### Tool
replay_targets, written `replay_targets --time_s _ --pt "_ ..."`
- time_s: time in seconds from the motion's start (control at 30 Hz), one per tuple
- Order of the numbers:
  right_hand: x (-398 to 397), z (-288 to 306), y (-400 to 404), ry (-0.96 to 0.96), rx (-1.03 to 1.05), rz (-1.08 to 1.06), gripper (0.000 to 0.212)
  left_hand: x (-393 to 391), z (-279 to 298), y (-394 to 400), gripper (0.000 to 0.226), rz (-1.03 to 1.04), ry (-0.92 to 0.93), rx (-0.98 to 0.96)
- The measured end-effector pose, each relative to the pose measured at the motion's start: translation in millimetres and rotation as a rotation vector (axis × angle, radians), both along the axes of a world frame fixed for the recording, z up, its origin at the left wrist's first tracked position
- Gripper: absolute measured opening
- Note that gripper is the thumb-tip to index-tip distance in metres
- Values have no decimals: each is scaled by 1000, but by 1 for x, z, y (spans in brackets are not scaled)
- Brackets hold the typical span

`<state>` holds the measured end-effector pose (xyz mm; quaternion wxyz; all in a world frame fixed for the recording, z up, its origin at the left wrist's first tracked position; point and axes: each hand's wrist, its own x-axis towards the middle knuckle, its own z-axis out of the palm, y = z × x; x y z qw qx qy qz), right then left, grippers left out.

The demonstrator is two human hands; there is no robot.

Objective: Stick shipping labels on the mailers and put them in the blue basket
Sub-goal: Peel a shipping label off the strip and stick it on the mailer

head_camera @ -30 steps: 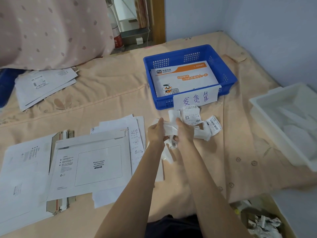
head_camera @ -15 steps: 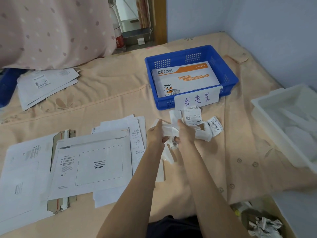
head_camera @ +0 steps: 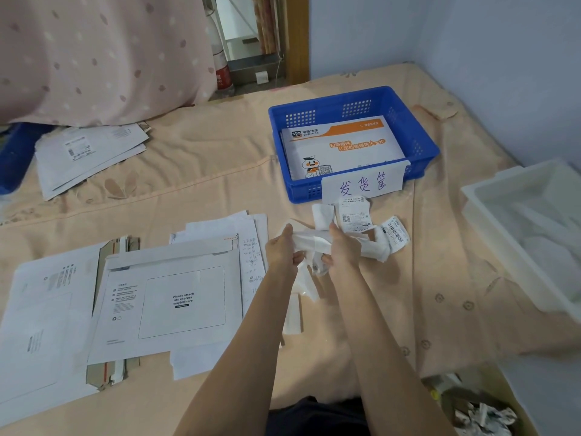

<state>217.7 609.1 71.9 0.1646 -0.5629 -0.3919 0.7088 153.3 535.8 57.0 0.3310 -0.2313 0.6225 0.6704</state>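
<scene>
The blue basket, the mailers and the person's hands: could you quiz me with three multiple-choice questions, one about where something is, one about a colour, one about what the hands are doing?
1. Where does the orange-and-white mailer lie?
A. Inside the blue basket
B. In the white tray
C. Under the pink curtain

2. What colour is the handwriting on the basket's paper sign?
A. Red
B. Green
C. Purple-blue

3. What are the left hand and right hand doing?
A. Resting flat on the bedsheet
B. Both gripping a tangled strip of shipping labels
C. Lifting the basket

Answers:
1 A: the mailer shows within the basket's walls.
2 C: the three written characters are purple-blue ink.
3 B: fingers of both hands curl round the white strip, just in front of the basket.
</scene>
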Motion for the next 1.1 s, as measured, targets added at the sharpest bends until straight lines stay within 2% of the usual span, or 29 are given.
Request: replay_targets --time_s 0.1,0.27,0.5,1.1 --pt "0 -2 1 -26 7 14 30 -1 -2 -1 30 5 -5 -1" --pt "1 -4 2 -38 6 25 23 -2 -6 -2 32 27 -6 29" --pt "0 -14 6 -54 -28 13 29 -5 -7 -4 34 42 -20 23" --pt "2 -18 7 -53 -45 -7 24 -10 -10 -12 30 80 -59 17"
